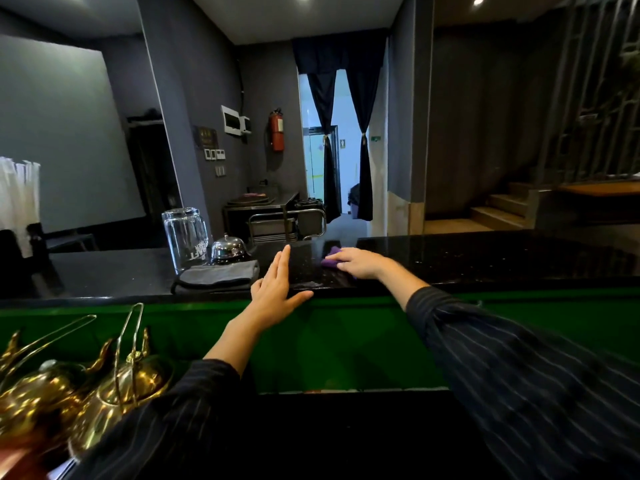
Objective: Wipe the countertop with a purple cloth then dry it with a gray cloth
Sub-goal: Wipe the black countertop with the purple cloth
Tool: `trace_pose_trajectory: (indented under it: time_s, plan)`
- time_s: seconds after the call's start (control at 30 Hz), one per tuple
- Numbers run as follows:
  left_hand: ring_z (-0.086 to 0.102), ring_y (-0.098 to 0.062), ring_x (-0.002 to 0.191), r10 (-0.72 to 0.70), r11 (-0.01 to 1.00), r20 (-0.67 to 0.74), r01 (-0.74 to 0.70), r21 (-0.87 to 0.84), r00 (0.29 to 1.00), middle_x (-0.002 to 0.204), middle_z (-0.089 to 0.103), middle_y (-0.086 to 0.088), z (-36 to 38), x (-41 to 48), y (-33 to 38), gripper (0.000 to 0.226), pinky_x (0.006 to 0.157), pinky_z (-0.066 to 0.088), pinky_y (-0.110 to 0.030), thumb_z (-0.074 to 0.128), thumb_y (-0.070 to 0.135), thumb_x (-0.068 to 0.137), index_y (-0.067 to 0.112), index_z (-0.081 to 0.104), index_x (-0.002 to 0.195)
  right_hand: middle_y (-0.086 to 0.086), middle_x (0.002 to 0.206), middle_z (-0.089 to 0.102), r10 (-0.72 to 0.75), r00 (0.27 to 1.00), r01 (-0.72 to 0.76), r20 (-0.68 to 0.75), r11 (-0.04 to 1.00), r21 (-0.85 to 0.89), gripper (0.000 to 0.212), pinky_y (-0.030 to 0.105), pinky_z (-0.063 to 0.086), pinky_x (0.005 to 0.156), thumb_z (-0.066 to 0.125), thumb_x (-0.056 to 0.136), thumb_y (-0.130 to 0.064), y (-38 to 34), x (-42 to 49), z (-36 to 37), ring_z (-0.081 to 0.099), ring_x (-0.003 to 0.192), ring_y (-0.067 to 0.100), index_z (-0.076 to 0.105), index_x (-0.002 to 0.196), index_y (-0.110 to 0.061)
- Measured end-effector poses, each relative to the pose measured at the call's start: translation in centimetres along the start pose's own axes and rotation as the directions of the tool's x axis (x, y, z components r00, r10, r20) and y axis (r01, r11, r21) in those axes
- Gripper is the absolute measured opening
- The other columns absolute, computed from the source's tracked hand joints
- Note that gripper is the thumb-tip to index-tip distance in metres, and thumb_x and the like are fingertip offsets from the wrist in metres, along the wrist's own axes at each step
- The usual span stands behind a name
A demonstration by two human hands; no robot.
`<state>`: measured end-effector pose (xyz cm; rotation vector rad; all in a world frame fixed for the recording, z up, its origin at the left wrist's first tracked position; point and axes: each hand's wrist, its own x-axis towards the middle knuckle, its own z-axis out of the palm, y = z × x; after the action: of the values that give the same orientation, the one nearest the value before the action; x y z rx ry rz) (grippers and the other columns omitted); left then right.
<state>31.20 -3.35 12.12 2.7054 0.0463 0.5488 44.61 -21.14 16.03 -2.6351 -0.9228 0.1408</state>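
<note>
Wiping step: right grip (358, 263) closed over purple cloth (331, 258) on table (485, 258), left grip (277, 289) flat, empty; next, gray cloth (218, 277) nearby left.

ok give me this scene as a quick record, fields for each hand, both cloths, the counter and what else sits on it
left hand: open, flat at the counter's near edge, holding nothing
right hand: pressing the purple cloth onto the counter
purple cloth: bunched under the right hand
gray cloth: folded, lying left of the left hand, untouched
countertop: black, glossy
also on counter: upturned glass jar, silver bell
stage: wiping, drying not begun
</note>
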Motion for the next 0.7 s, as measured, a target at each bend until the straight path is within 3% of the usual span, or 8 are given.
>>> trace_pose_trajectory:
  time_s: [0.07,0.13,0.2,0.3,0.33,0.43,0.6,0.7]
  plan:
    - [0.009,-0.021,0.149,-0.019,1.0,0.03,0.019,0.0,0.999,0.162,-0.005,-0.001,-0.2,0.0,0.1,0.099,0.115,0.016,-0.047,0.056,0.049,0.087,0.029,-0.019,0.148,-0.003,0.16,0.024,-0.006,1.0,0.004,-0.018,0.996,-0.086,0.045,0.057,0.021,0.116,0.03,0.099,-0.043,-1.7,1.1,1.2,0.023,0.147,0.027,0.038,0.143,-0.046]
    - [0.003,-0.022,0.15,-0.042,0.999,0.047,0.042,0.003,0.998,0.162,-0.008,-0.003,-0.5,0.0,0.2,0.102,0.117,0.015,-0.047,0.057,0.049,0.086,0.027,-0.02,0.148,-0.007,0.16,0.024,-0.072,0.997,0.072,-0.004,0.994,-0.088,0.044,0.059,0.021,0.114,0.03,0.098,-0.047,-4.3,1.1,2.3,0.024,0.147,0.025,0.038,0.141,-0.048]
    - [-0.002,-0.022,0.15,-0.065,0.998,0.049,0.065,-0.004,0.997,0.162,-0.008,-0.006,-0.7,0.0,0.4,0.103,0.118,0.014,-0.048,0.059,0.045,0.086,0.023,-0.02,0.149,-0.012,0.159,0.026,-0.149,0.988,0.15,0.029,0.986,-0.065,0.043,0.052,0.027,0.114,0.033,0.099,-0.043,-6.9,-0.8,3.1,0.037,0.14,0.021,0.041,0.142,-0.042]
    - [-0.005,-0.023,0.15,-0.088,0.996,0.037,0.088,-0.022,0.995,0.162,-0.006,-0.01,-0.6,-0.3,1.7,0.101,0.117,0.008,-0.055,0.06,0.034,0.086,0.022,-0.018,0.149,-0.009,0.153,0.039,-0.185,0.983,0.184,0.014,0.982,0.049,0.04,0.038,0.039,0.105,0.038,0.101,-0.033,-6.6,-3.6,3.3,0.06,0.107,0.015,0.049,0.139,-0.036]
    - [-0.005,-0.024,0.15,-0.085,0.996,0.036,0.086,-0.029,0.996,0.161,-0.006,-0.011,-0.4,-0.4,2.4,0.101,0.116,0.005,-0.057,0.06,0.03,0.085,0.023,-0.017,0.149,-0.008,0.151,0.042,-0.18,0.984,0.18,-0.014,0.982,0.057,0.039,0.04,0.037,0.108,0.039,0.1,-0.033,-5.7,-4.4,3.1,0.058,0.115,0.016,0.051,0.137,-0.037]
    - [-0.002,-0.025,0.15,-0.007,1.0,0.057,0.008,-0.016,0.998,0.161,0.0,-0.012,0.6,-0.6,5.6,0.099,0.115,0.004,-0.06,0.061,0.024,0.085,0.02,-0.013,0.15,-0.011,0.153,0.04,-0.072,0.991,0.075,-0.114,0.997,0.022,0.036,0.046,0.031,0.114,0.04,0.1,-0.034,-1.3,-7.1,1.6,0.041,0.138,0.018,0.054,0.132,-0.045]
    - [0.004,-0.026,0.149,0.139,0.977,0.272,-0.176,0.117,0.952,0.16,0.013,-0.008,3.2,-0.8,11.1,0.085,0.116,-0.001,-0.059,0.058,0.026,0.087,0.023,0.004,0.152,-0.011,0.152,0.04,0.211,0.949,-0.212,-0.234,0.977,0.02,0.038,0.041,0.035,0.111,0.037,0.1,-0.034,7.3,-11.9,-2.1,0.049,0.131,0.022,0.052,0.134,-0.043]
    - [0.01,-0.028,0.148,0.125,0.964,0.283,-0.184,0.192,0.951,0.157,0.023,-0.01,4.2,-0.4,13.7,0.074,0.116,0.003,-0.059,0.058,0.027,0.088,0.017,0.019,0.15,-0.008,0.154,0.036,0.383,0.869,-0.382,-0.314,0.922,0.069,0.039,0.053,0.031,0.112,0.034,0.098,-0.038,10.5,-12.7,-2.6,0.038,0.14,0.025,0.051,0.133,-0.044]
